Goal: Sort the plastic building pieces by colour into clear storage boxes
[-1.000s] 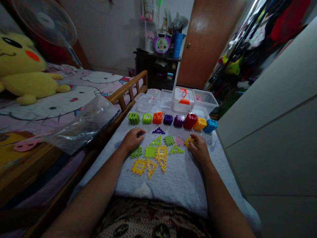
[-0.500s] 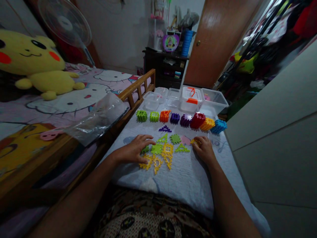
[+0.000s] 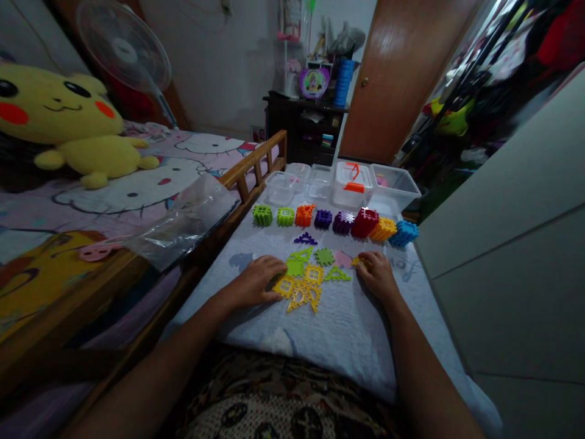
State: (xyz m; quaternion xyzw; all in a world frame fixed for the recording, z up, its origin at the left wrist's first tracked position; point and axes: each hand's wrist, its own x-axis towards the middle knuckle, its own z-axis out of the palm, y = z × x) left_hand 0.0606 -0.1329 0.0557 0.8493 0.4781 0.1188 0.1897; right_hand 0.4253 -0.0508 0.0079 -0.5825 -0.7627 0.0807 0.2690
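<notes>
The left hand's (image 3: 260, 280) fingers and thumb stand apart at the left edge of a yellow window square (image 3: 286, 286), which lies flat on the cloth-covered tabletop (image 3: 351, 332); whether they pinch it cannot be told. The right hand (image 3: 378, 277) has its fingers closed on a partly hidden yellow piece (image 3: 358, 261), beside a pink piece (image 3: 342, 260). Between the hands lie yellow triangles (image 3: 298, 296) and a green triangle (image 3: 337, 274). Beyond, a maroon stack (image 3: 364, 223) stands before clear boxes (image 3: 278, 188). The purple case's (image 3: 314, 82) markings are too small to read.
</notes>
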